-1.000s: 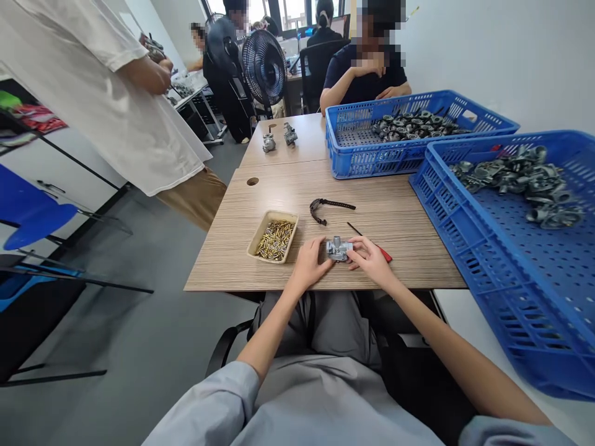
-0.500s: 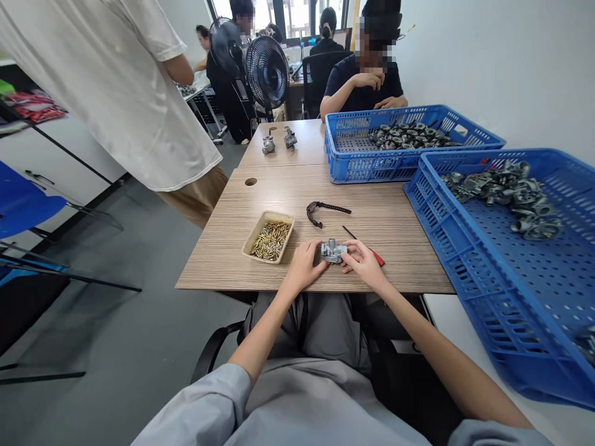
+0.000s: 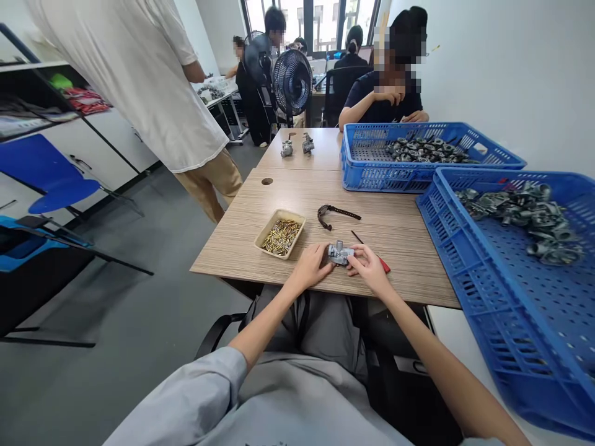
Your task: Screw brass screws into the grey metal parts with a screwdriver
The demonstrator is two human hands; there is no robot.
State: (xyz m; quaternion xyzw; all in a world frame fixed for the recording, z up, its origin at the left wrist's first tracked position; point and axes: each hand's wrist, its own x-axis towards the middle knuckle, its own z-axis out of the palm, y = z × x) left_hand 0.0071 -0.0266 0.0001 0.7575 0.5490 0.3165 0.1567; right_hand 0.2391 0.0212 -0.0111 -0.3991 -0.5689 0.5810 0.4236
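Well, a striped wood-laminate table is flanked by a blue plastic crate of grey metal castings, and a cardboard tray of brass-coloured pins is set just beside the hands. A small grey metal casting is held near the table's edge, pinched between the fingertips of the left hand and the right hand, and is best kept level and steady there; a red-handled screwdriver lies just beside the right hand. No brand, label or writing can be read.
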